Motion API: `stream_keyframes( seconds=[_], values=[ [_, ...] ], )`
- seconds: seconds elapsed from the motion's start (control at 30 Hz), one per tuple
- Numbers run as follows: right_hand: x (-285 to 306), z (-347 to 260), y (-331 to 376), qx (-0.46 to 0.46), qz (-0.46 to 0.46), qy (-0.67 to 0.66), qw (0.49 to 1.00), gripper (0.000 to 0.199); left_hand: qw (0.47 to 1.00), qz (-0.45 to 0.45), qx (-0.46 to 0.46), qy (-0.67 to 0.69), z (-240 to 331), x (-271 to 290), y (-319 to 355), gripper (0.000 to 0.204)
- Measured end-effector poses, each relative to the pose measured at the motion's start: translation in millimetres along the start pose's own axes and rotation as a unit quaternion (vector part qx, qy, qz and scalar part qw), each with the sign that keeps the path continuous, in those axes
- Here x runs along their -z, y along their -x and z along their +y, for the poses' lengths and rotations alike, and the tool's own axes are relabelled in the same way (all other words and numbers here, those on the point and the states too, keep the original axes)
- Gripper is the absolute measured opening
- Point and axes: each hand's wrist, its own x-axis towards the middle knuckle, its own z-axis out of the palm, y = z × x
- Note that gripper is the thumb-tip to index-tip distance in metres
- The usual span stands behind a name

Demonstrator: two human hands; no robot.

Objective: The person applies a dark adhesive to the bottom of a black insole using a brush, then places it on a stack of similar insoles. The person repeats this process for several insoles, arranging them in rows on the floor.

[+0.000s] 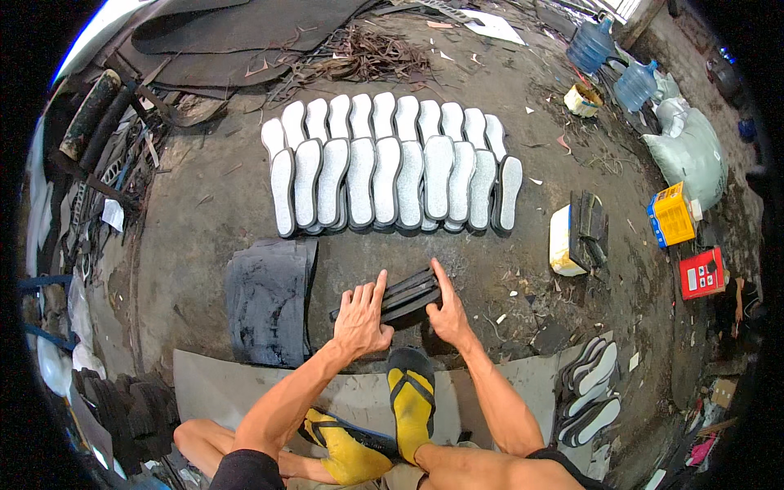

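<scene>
Between my hands, just beyond my feet, is a small stack of dark rubber pieces (411,294), tilted so that its layered edges show. My left hand (359,317) is closed on the stack's left end, fingers over it and thumb on the near side. At the right end, my right hand (449,314) grips it between an outstretched index finger and the thumb. Left of my left hand lies a pile of black rubber sheets (268,304). Beyond the stack, white-topped shoe soles (385,181) with dark edges lie in two rows of piles.
A white and yellow container (565,241) with dark pieces beside it stands to the right. More soles (594,380) lie near right, by a grey mat (212,388). Far right are blue water jugs (590,45), a yellow box (673,216) and a red box (702,273). Rubber scraps (367,57) lie far off.
</scene>
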Motion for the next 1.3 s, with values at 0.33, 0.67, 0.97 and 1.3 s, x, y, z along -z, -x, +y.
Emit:
stream_keyframes(
  seconds=[0.33, 0.67, 0.97, 1.3],
  values=[
    [0, 10, -13, -0.092, -0.005, -0.058, 0.994, 0.074, 0.998, -0.028, -0.046, -0.013, -7, 6, 1, 0.138],
    [38, -87, -3, 0.074, -0.053, 0.060, 0.994, 0.090, 0.983, 0.111, 0.008, 0.143, -10, -12, 1, 0.108],
    [15, -154, 21, 0.165, -0.081, 0.278, 0.943, 0.089, 0.939, 0.122, 0.014, 0.321, 12, -22, 6, 0.103],
    [17, -45, 86, -0.227, 0.199, -0.087, 0.949, 0.109, 0.993, -0.073, 0.089, -0.016, 8, 4, -12, 0.097]
  ],
)
